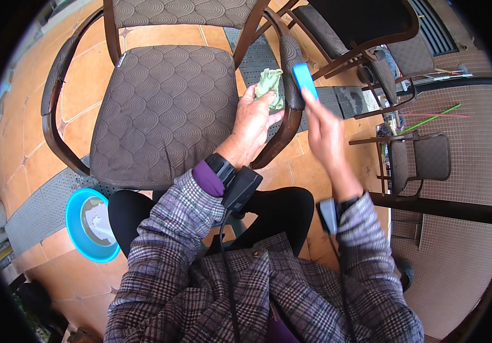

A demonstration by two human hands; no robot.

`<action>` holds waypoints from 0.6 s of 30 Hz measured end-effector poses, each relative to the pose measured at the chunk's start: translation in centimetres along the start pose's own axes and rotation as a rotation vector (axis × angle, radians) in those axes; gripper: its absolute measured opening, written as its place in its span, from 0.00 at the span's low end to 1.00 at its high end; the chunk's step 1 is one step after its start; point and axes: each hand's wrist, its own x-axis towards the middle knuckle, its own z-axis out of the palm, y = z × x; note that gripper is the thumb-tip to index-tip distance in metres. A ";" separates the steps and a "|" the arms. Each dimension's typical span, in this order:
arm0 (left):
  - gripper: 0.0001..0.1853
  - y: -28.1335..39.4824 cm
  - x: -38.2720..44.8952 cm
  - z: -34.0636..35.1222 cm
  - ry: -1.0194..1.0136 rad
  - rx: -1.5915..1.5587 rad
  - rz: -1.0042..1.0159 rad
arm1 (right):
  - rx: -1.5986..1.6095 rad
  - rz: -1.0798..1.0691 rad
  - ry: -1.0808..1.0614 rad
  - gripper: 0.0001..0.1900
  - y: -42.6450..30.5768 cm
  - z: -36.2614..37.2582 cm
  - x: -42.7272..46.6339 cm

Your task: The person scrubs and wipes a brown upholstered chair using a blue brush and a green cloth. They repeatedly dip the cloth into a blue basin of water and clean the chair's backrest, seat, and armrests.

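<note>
A wooden armchair with a patterned grey-brown fabric seat stands before me. My left hand holds a crumpled pale green cloth just inside the armrest on the right side of the picture, which has a fabric pad over dark wood. On that armrest's outer side, my right hand grips a bright blue brush or block; its working face is hidden. The blue thing is at the padded part; whether it touches the fabric is unclear. The right hand is slightly blurred.
A blue basin with cloudy, foamy water stands on the tiled floor at lower left. More chairs crowd the right side, beside green and red sticks. A dark bar crosses the right edge. Grey perforated mats lie under the chair.
</note>
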 end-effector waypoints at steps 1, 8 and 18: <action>0.15 -0.1 0.1 -0.1 0.012 -0.012 0.001 | 0.011 -0.025 0.033 0.25 -0.7 -0.4 -2.2; 0.18 -2.1 0.5 -0.1 -0.027 -0.062 -0.029 | -0.225 -0.050 -0.005 0.25 -0.4 0.9 -1.0; 0.15 -1.2 0.5 -0.6 -0.009 -0.208 -0.076 | -0.725 -0.217 -0.673 0.17 -6.9 -5.5 5.7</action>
